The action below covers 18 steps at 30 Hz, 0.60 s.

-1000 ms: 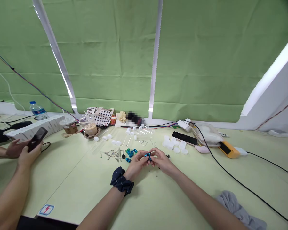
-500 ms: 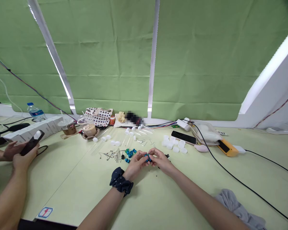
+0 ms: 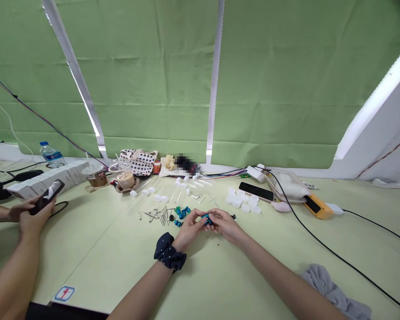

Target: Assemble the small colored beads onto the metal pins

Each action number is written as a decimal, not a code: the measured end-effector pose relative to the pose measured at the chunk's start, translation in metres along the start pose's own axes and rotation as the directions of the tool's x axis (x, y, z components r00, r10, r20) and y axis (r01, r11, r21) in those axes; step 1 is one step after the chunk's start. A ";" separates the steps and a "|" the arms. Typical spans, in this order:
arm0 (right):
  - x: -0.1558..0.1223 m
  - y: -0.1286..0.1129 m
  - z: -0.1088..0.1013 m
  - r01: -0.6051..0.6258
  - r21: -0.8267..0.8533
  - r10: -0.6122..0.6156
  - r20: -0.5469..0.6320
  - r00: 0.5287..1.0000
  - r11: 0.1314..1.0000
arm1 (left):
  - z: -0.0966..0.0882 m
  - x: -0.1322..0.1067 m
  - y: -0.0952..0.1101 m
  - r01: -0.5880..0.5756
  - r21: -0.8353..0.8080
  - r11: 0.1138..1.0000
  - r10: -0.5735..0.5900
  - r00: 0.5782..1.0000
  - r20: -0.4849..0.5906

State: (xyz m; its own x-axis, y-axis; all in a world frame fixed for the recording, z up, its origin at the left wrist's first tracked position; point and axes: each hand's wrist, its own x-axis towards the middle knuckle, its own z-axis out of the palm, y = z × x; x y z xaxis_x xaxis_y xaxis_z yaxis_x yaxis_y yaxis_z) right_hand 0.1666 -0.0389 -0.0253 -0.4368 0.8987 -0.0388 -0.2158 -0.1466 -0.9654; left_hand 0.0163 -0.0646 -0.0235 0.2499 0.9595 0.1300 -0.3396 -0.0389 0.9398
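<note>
Between the fingertips of both hands is a small shiny blue metallic part (image 3: 206, 218), mostly covered by fingers, so its exact kind is unclear. My left hand (image 3: 189, 231) pinches it from the left, and a dark dotted scrunchie (image 3: 169, 252) circles that wrist. My right hand (image 3: 227, 226) grips the same part from the right. Just left of my hands lie several similar blue and green metallic parts (image 3: 182, 213) and a small black piece (image 3: 171, 218). Beyond those, thin metal rods (image 3: 160, 215) are scattered. A small dark piece (image 3: 234, 217) shows behind my right hand.
White caps (image 3: 243, 200) lie in a group before a phone (image 3: 256, 191). Clear tubes (image 3: 142, 195) and more caps lie further back. Drink cups (image 3: 125, 178) stand at the left. A black cable (image 3: 315, 240) crosses the right side. Another person's hands (image 3: 33, 213) hold a phone.
Both my hands stay together on the blue part, with slight finger movement around it. The other person's phone has shifted a little; the whole view has moved slightly.
</note>
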 end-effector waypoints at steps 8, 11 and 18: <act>-0.002 -0.003 0.000 0.039 -0.085 -0.037 0.017 0.999 0.996 | -0.002 0.003 -0.005 -0.020 0.135 0.991 0.021 1.000 -0.003; -0.004 -0.005 -0.001 0.073 -0.105 -0.069 0.045 0.997 0.992 | -0.002 0.002 -0.003 -0.017 0.121 0.992 0.019 1.000 -0.010; -0.002 -0.003 -0.003 0.065 -0.100 -0.066 0.002 0.998 0.993 | 0.003 -0.002 0.003 -0.043 0.140 0.989 0.036 0.998 0.050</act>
State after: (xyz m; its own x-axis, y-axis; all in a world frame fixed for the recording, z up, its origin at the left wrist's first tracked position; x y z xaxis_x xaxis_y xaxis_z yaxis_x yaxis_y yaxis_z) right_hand 0.1702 -0.0391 -0.0232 -0.4238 0.9054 0.0252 -0.1554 -0.0453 -0.9868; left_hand 0.0177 -0.0676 -0.0204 0.2825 0.9424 0.1792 -0.2192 -0.1184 0.9685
